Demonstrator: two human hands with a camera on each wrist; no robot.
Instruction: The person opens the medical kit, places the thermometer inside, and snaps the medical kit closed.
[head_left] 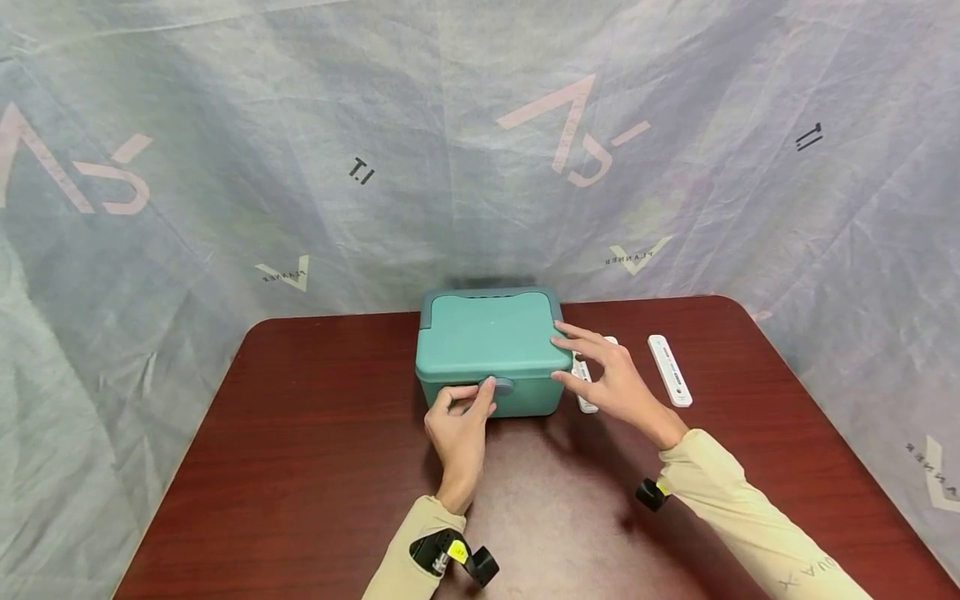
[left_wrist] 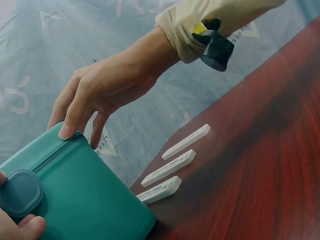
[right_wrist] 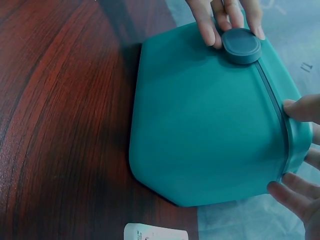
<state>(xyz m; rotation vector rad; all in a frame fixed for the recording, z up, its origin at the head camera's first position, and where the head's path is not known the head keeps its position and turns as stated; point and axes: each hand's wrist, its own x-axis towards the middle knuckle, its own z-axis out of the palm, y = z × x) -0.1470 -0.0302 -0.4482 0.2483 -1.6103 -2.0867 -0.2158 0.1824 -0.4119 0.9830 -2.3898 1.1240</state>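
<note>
A teal lidded box stands on the table with its lid down and a round grey-blue latch on its front. My left hand is at this latch, thumb at its upper edge and the other fingers bent below and beside it, as the right wrist view shows. My right hand rests on the right end of the lid, fingers spread and fairly straight. Its thumb touches the lid's front edge near the seam, while the other fingers reach along the side.
White flat strips with printed marks lie right of the box; one strip is in plain sight, another is partly behind my right hand. Three show in the left wrist view. A grey printed cloth hangs behind the reddish-brown table.
</note>
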